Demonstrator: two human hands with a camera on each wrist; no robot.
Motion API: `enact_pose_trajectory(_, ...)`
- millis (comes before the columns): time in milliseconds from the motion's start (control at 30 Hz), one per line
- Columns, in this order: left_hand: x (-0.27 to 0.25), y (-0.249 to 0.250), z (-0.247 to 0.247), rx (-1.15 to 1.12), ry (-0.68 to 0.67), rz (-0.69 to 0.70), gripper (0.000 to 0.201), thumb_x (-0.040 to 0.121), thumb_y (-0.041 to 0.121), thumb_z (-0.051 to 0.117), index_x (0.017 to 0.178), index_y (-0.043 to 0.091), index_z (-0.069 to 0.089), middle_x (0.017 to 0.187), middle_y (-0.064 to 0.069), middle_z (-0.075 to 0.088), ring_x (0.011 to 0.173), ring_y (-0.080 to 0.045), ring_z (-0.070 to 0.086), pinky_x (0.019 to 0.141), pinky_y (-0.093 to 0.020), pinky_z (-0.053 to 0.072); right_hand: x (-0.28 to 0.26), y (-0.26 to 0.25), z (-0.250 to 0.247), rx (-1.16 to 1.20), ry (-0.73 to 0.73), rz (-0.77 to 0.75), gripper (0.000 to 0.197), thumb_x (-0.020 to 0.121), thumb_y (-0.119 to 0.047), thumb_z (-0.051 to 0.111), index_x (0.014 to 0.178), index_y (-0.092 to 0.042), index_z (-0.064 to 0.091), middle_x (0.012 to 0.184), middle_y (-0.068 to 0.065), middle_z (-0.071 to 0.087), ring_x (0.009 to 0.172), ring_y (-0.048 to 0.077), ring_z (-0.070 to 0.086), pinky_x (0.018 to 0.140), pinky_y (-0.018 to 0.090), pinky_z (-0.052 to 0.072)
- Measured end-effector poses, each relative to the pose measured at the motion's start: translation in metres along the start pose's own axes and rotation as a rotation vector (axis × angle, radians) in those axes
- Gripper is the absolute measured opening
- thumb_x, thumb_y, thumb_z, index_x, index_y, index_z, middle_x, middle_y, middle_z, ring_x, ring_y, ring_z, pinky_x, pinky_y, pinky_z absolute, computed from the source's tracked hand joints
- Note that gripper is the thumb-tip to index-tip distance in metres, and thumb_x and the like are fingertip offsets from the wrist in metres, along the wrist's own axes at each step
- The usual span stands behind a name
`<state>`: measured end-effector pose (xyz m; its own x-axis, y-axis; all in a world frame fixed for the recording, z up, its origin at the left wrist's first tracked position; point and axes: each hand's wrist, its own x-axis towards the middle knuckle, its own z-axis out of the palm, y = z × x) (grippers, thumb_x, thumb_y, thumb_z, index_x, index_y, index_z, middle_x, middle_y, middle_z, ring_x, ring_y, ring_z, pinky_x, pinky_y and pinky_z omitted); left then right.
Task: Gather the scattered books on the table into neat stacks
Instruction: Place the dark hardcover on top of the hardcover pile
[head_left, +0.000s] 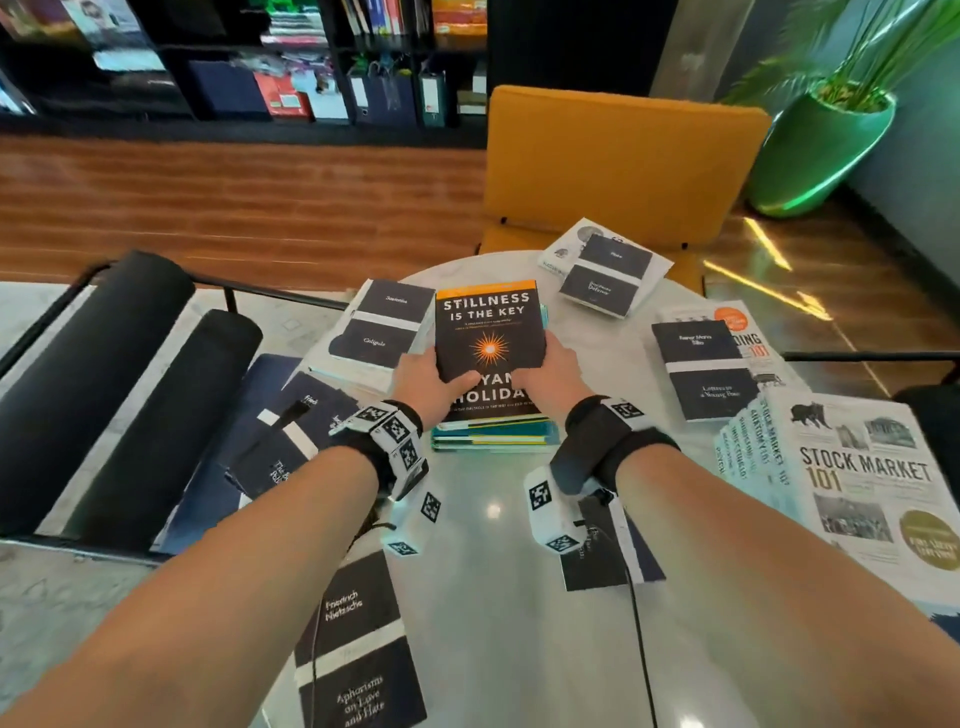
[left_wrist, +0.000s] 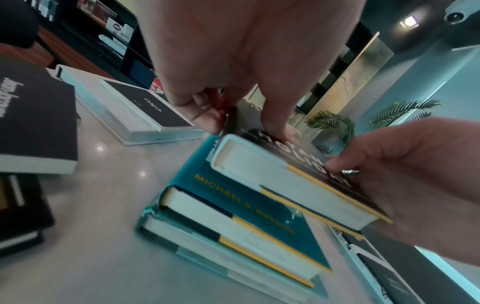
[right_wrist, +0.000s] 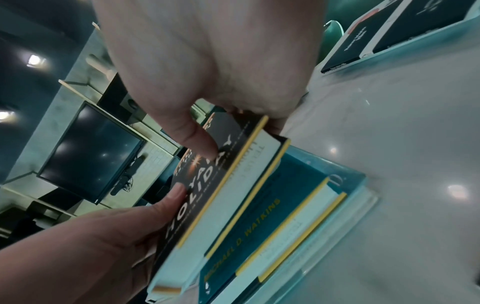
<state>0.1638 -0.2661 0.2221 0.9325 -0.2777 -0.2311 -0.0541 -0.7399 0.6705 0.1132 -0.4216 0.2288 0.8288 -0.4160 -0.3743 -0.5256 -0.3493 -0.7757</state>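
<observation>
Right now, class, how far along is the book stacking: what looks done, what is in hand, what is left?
Done: a teal stack sits mid-table. In hand: left hand and right hand grip the Stillness book, tilted above that stack, not yet flat. Left: the Nietzsche book, the Rilke book and others lie scattered.

The round white worktop (head_left: 483, 525) carries a teal book stack (head_left: 493, 434) at centre, dark paperbacks (head_left: 701, 371) scattered around, and a Stock Market 101 set (head_left: 857, 483) at right.

Glossy white table (head_left: 488, 545), matt dark paper book cover (head_left: 488, 332), wooden floor (head_left: 234, 208)
</observation>
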Motion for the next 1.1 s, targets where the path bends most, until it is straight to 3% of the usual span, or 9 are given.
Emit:
enact_pose_trajectory(67,0.012,-0.006,0.002,0.07,-0.004,-0.002,0.055,0.082,0.048,0.066,0.125,0.014,0.055,0.11,-0.016,0.062,0.105,-0.033,0.058,0.093,-0.047,0.05,0.001,-0.004,0.004,-0.057,0.014,-0.019,0.061,0.071,-0.029,0.07,0.126,-0.021,0.045,0.116,0.009,0.06,0.108,0.029,0.057,0.098,0.047,0.046)
enact_pose_trajectory(167,0.019,-0.015,0.007,0.099,-0.04,0.001,0.052,0.086,0.041,0.065,0.127,0.011,0.05,0.117,-0.015,0.06,0.109,-0.032,0.056,0.096,-0.046,0.048,-0.001,-0.002,0.007,-0.18,0.025,-0.032,0.048,0.084,-0.025,0.063,0.127,-0.019,0.043,0.12,0.008,0.059,0.114,0.031,0.051,0.103,0.043,0.037)
enact_pose_trajectory(333,0.015,-0.033,0.018,0.018,-0.023,0.057,0.064,0.087,0.043,0.063,0.14,0.02,0.035,0.126,-0.007,0.061,0.113,-0.026,0.06,0.096,-0.045,0.05,0.0,0.015,0.019,-0.395,0.013,-0.135,0.066,0.094,-0.028,0.052,0.151,-0.016,0.019,0.142,0.011,0.044,0.127,0.03,0.04,0.107,0.038,0.026)
enact_pose_trajectory(433,0.005,-0.037,0.017,0.016,-0.062,0.093,0.094,0.076,0.045,0.076,0.148,0.014,0.025,0.14,-0.007,0.05,0.126,-0.024,0.049,0.106,-0.043,0.042,-0.004,0.023,0.016,-0.463,-0.031,-0.165,0.071,0.093,-0.042,0.052,0.152,-0.024,0.018,0.147,0.01,0.037,0.129,0.03,0.033,0.109,0.038,0.026)
enact_pose_trajectory(533,-0.005,-0.041,0.016,0.212,-0.132,0.149,0.124,0.062,0.044,0.086,0.154,0.014,0.009,0.157,-0.006,0.024,0.142,-0.024,0.025,0.118,-0.042,0.023,-0.013,0.031,0.009,-0.607,-0.107,-0.213,0.097,0.079,-0.054,0.066,0.153,-0.025,0.01,0.149,0.009,0.031,0.13,0.029,0.028,0.111,0.039,0.028)
enact_pose_trajectory(667,-0.01,-0.041,0.017,0.283,-0.132,0.153,0.117,0.069,0.035,0.084,0.155,0.015,0.006,0.158,-0.004,0.022,0.141,-0.025,0.024,0.116,-0.04,0.022,-0.022,0.034,0.003,-0.619,-0.141,-0.25,0.096,0.082,-0.035,0.07,0.153,-0.024,0.006,0.149,0.008,0.031,0.132,0.029,0.024,0.111,0.037,0.029)
enact_pose_trajectory(867,-0.02,-0.035,0.014,0.166,-0.105,0.103,0.107,0.07,0.023,0.084,0.153,0.02,0.017,0.148,-0.004,0.038,0.136,-0.024,0.035,0.114,-0.042,0.031,-0.025,0.04,0.001,-0.644,-0.142,-0.261,0.09,0.086,-0.03,0.065,0.154,-0.022,0.006,0.147,0.01,0.032,0.131,0.029,0.026,0.11,0.036,0.03)
enact_pose_trajectory(1100,-0.022,-0.033,0.013,0.186,-0.089,0.099,0.106,0.071,0.025,0.084,0.153,0.023,0.018,0.144,-0.005,0.041,0.134,-0.024,0.037,0.112,-0.043,0.034,-0.024,0.043,0.003,-0.645,-0.086,-0.291,0.082,0.089,-0.025,0.062,0.153,-0.022,0.012,0.142,0.009,0.04,0.128,0.029,0.031,0.108,0.036,0.032)
